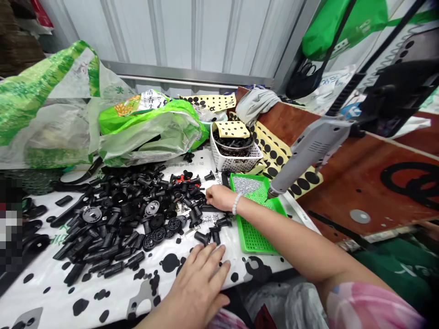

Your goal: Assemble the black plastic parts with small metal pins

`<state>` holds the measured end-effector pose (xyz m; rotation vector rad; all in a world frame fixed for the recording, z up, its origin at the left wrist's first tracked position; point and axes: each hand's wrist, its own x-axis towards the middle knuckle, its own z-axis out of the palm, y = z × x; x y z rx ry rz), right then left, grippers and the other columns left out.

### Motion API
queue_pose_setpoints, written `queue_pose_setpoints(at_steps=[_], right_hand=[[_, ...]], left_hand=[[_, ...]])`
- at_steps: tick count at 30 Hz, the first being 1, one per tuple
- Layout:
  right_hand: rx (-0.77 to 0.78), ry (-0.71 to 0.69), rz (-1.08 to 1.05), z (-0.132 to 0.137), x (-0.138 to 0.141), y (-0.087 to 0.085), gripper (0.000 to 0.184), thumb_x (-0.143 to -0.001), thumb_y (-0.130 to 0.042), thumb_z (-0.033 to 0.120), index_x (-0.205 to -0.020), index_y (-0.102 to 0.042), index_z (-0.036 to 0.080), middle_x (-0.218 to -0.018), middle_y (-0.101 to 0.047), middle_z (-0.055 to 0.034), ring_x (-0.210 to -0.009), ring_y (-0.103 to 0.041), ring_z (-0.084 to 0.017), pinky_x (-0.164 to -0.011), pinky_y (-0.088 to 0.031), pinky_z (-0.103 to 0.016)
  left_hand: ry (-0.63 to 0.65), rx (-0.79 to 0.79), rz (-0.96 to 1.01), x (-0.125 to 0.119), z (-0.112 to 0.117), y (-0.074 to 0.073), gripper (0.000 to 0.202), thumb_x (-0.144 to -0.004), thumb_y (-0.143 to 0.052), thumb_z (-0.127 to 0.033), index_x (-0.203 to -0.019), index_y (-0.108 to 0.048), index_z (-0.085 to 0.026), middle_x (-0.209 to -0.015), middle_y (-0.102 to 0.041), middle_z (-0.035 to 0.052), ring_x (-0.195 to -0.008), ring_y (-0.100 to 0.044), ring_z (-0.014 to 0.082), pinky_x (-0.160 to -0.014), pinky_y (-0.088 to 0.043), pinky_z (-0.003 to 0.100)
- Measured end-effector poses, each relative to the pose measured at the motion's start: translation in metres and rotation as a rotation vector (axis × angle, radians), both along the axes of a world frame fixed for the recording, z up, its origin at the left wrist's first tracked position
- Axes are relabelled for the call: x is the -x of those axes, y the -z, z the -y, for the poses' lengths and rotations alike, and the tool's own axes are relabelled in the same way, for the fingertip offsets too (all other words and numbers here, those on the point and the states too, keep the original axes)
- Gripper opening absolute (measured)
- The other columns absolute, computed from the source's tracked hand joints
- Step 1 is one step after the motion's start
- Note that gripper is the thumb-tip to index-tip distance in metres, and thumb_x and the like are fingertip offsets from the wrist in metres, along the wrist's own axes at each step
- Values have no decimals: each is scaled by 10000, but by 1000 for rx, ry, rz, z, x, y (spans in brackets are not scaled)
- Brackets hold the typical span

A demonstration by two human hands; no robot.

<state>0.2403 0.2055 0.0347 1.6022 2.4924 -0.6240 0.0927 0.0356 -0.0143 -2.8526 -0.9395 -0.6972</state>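
My left hand lies flat near the table's front edge, fingers stretched out and empty, just short of a few loose black plastic parts. My right hand, with a white bead bracelet at the wrist, reaches across to the right edge of the big pile of black plastic parts. Its fingers are curled down among the pieces, and what they grip is hidden. The pile holds black tubes, round toothed discs and some red bits.
A green tray with small metal screws sits right of my right hand. An electric screwdriver hangs over it. A white basket of black parts, yellow sticker sheets and green plastic bags stand behind.
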Motion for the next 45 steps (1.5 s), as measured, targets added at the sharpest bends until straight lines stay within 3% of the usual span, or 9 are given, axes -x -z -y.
queue_pose_setpoints(at_steps=[5,9,15,20,25,29,38,42,45], right_hand=[[28,32,-219,-12,9,13,259,-917,-550,291,-1132,-559,147,-1099,-604,-68,-901,-625,-185,-758,-539,-372],[-4,23,-269,-21,8,3,253,-921,-545,293,-1125,-561,146,-1079,-611,-64,-880,-630,-178,-745,-542,-362],[-60,-121,-121,-12,-16,-22,225,-897,-578,305,-1048,-603,141,-1045,-632,-57,-933,-619,-196,-822,-507,-409],[-88,-213,22,4,-27,-17,190,-877,-606,283,-1003,-622,141,-1075,-627,-61,-1025,-586,-219,-897,-461,-448],[-178,-77,97,-3,-34,-17,226,-919,-545,299,-1084,-586,151,-1075,-619,-61,-916,-621,-186,-794,-522,-387],[-313,45,137,-2,-25,-21,250,-924,-533,298,-1129,-564,158,-1143,-590,-76,-981,-600,-207,-838,-503,-416],[-165,-164,105,14,2,-6,206,-911,-556,308,-1034,-602,149,-1046,-628,-54,-899,-621,-178,-795,-517,-383],[-167,-154,-23,22,-2,-21,89,-867,-599,220,-862,-647,145,-907,-659,-52,-847,-618,-181,-780,-480,-345],[-162,-152,-188,48,-8,-37,53,-836,-605,175,-831,-657,174,-837,-671,-32,-776,-605,-152,-716,-442,-261]], left_hand=[[-120,24,-45,-11,-13,2,508,-850,-488,-538,-1193,-578,-174,-1298,-578,132,-1182,-531,318,-946,-432,520],[-239,1,53,-11,-12,8,479,-855,-493,-508,-1139,-612,-141,-1238,-616,156,-1167,-532,341,-949,-398,545],[-192,-15,171,-8,-10,7,302,-886,-485,-350,-1029,-653,-143,-1088,-692,110,-1113,-559,318,-946,-397,512],[-179,-10,171,-8,-11,4,267,-868,-509,-302,-1027,-650,-141,-1082,-690,111,-1105,-558,329,-939,-405,524],[-179,-4,179,-7,-11,5,250,-861,-510,-271,-1027,-648,-144,-1085,-687,114,-1109,-556,326,-955,-401,531],[-185,18,195,-7,-10,7,243,-857,-519,-253,-1033,-648,-145,-1077,-686,118,-1115,-552,320,-969,-398,537],[-165,35,272,-6,-7,-1,192,-847,-518,-194,-983,-643,-142,-1001,-701,107,-1079,-576,317,-947,-421,543],[-118,52,371,-1,-7,-5,202,-834,-518,-149,-1014,-609,-155,-987,-699,93,-1073,-576,283,-968,-405,523],[-125,84,445,10,-9,-10,225,-828,-512,-106,-1032,-583,-171,-989,-692,82,-1079,-564,249,-1009,-363,508]])
